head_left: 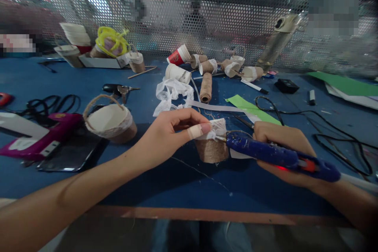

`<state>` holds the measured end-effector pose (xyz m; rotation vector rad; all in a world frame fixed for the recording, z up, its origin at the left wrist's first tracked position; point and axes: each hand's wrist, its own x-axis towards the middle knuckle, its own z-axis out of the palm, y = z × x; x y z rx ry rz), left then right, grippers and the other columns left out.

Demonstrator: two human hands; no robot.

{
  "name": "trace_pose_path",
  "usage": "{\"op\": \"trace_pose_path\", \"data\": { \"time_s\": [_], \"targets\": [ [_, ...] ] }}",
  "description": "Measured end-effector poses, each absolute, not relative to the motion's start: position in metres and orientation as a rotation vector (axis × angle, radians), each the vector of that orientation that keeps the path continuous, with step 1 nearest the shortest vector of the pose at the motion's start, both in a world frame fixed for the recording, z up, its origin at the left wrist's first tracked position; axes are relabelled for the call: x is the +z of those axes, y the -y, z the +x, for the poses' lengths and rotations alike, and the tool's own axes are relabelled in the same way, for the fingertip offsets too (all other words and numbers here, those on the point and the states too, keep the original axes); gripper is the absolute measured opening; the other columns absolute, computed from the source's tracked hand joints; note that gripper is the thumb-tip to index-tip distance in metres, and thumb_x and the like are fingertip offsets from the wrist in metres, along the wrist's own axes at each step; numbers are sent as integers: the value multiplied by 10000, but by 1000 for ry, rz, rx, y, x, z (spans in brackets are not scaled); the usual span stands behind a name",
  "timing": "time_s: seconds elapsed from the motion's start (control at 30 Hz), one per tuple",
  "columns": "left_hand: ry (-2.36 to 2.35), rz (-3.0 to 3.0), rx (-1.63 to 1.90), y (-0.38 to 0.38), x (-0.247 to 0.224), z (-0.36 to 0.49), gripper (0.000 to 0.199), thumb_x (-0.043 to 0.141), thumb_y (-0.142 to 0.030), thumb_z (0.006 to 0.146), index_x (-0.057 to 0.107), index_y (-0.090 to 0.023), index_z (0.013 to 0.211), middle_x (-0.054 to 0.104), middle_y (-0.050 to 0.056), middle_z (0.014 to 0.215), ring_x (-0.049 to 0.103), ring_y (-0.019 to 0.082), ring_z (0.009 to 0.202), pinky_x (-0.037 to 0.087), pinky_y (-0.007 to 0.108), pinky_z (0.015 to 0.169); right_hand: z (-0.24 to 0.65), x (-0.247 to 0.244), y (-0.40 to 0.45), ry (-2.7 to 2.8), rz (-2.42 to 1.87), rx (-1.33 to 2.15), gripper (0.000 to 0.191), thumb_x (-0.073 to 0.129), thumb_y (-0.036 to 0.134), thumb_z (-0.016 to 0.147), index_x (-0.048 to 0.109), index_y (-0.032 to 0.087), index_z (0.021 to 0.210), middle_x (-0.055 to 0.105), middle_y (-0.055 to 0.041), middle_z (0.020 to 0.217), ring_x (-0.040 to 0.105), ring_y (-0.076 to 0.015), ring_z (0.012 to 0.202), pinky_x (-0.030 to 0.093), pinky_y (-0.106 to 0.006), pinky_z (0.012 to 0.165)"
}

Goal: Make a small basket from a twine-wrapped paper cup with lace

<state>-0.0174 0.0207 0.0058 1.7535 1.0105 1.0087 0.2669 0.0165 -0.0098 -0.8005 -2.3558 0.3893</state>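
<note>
Near the middle of the table, a small twine-wrapped cup (212,150) has a strip of white lace (218,126) at its rim. My left hand (174,132) pinches the lace and rim between thumb and fingers; a bandage wraps the thumb. From the right, my right hand (285,145) is wrapped round a blue glue gun (262,150), its nozzle touching or very close to the lace. A loose length of lace (174,92) lies just behind my left hand, beside a brown twine roll (206,88).
A finished-looking lace-trimmed basket (112,122) stands left, beside a dark phone (71,157) and a purple device (56,132). Several small cups (230,67) lie at the back before a perforated metal screen (165,19). Black cable (333,141) loops on the right. Green paper (345,83) lies far right.
</note>
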Motion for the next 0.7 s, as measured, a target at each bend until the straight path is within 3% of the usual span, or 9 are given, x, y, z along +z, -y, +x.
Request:
{"op": "trace_pose_path", "data": {
  "time_s": [0.27,0.7],
  "targets": [
    [-1008,1707,995,-21,6,-18,108,733,-246,910,758,-176,832,713,-26,773,622,73,705,504,118,652,269,-12,-16,2359,-816,368,271,626,234,882,413,218,717,477,47,670,431,-87,569,334,-247,539],
    [-1112,1742,966,-22,5,-19,171,733,-334,916,769,-173,869,739,22,815,657,130,737,549,204,687,266,-11,-17,2212,-643,486,149,669,118,843,565,224,826,585,-11,728,568,-164,656,454,-326,607]
  ]
}}
